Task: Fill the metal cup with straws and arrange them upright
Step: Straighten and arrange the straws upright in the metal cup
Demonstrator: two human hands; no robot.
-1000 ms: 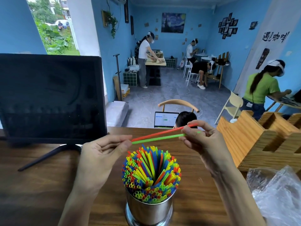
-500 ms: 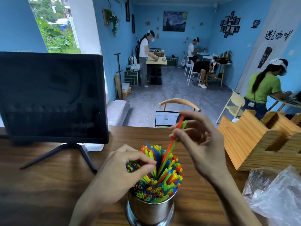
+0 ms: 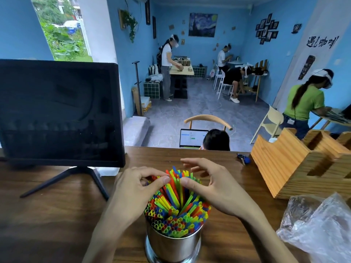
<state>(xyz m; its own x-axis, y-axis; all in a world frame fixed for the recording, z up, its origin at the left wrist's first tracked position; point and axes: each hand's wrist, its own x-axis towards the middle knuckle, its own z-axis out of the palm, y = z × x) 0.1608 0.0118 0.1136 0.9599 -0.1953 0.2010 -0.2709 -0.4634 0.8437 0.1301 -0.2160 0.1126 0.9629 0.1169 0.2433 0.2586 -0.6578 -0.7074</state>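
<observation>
So the cup sits at the near edge of the wooden surface, right in front of you, and it's packed with straws in red, yellow, green and blue, most of them standing upright with the open ends facing up. Your left hand is on the left side of the bundle with its fingers curled in, thumb and forefinger pinching at the straw tops. Your right hand is on the right side, thumb pressed against the taller straws in the middle and the other fingers curved loosely over the far tops, so it's cupping them rather than clamped; can't tell if it actually grips any one straw. To the left there's a dark monitor on a stand, to the right a wooden organiser, and a crumpled clear plastic bag near your right forearm. A small blue key fob lies just beside the organiser.
</observation>
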